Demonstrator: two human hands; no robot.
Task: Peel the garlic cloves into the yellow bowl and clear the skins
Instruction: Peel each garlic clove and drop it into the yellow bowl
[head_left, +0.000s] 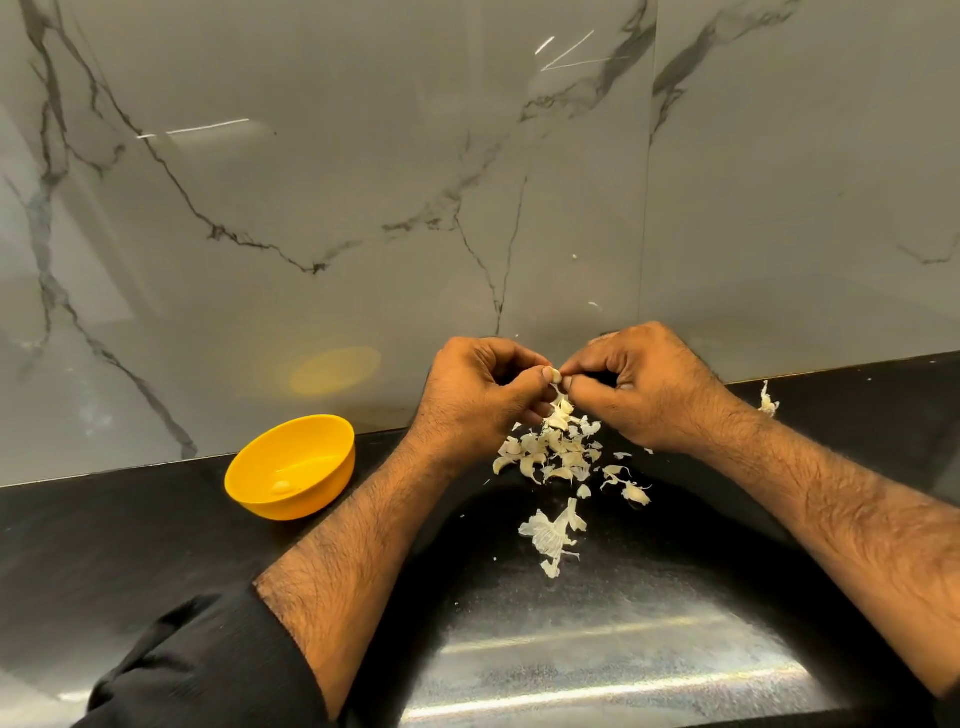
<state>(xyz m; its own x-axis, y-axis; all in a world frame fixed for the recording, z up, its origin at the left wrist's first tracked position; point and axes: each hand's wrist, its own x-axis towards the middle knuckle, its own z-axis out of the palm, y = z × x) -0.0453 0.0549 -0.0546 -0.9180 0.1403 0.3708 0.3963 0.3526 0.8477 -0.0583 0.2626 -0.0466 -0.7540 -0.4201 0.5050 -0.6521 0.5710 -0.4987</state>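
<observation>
My left hand (483, 395) and my right hand (639, 387) meet above the black counter, and both pinch one garlic clove (555, 375) between their fingertips. A strip of skin hangs down from the clove. Below the hands lies a heap of garlic cloves and skins (558, 452). A larger papery skin (550, 535) lies nearer to me. The yellow bowl (311, 499) stands to the left of my left forearm, with one peeled clove (282, 487) inside it.
A grey marble wall (363, 208) rises right behind the counter. One stray skin (768, 400) lies at the right by the wall. The black counter (130, 545) runs left and right, with a glossy reflection near the front edge.
</observation>
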